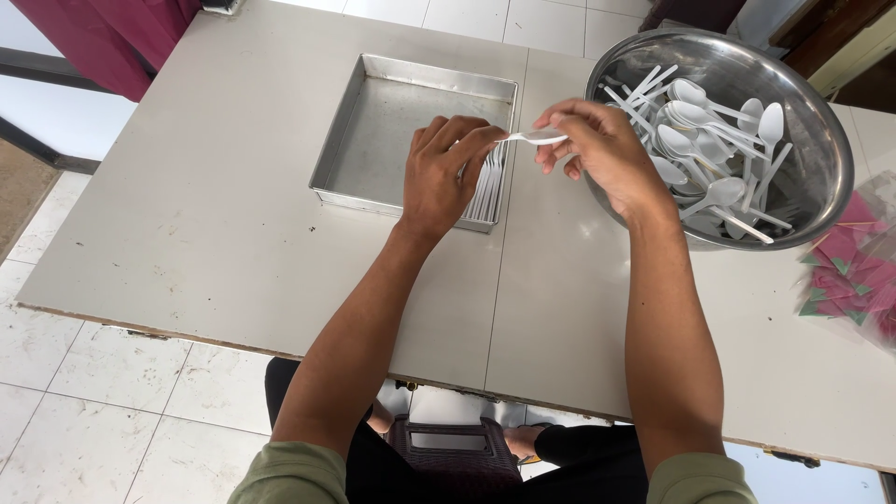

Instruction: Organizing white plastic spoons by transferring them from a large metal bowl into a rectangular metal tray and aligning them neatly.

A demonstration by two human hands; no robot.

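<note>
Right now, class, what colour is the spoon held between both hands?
White; the spoon shows best in the head view, pinched between both hands.

The left hand [446, 173] covers the upper ends of the stacked white spoons [487, 191] at the tray's [373, 121] right wall. The packets [854, 271] at the desk's [224, 215] right edge are cut off by the frame. The right hand's [602, 154] fingers hide one end of the single spoon [534, 138].

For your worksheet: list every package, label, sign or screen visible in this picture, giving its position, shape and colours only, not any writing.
Clear plastic bag: at the right edge of the table, beside the steel bowl of white spoons; crinkled and see-through, holding flat pink pieces with small green marks.
No labels, signs or screens show anywhere else in the picture.
</note>
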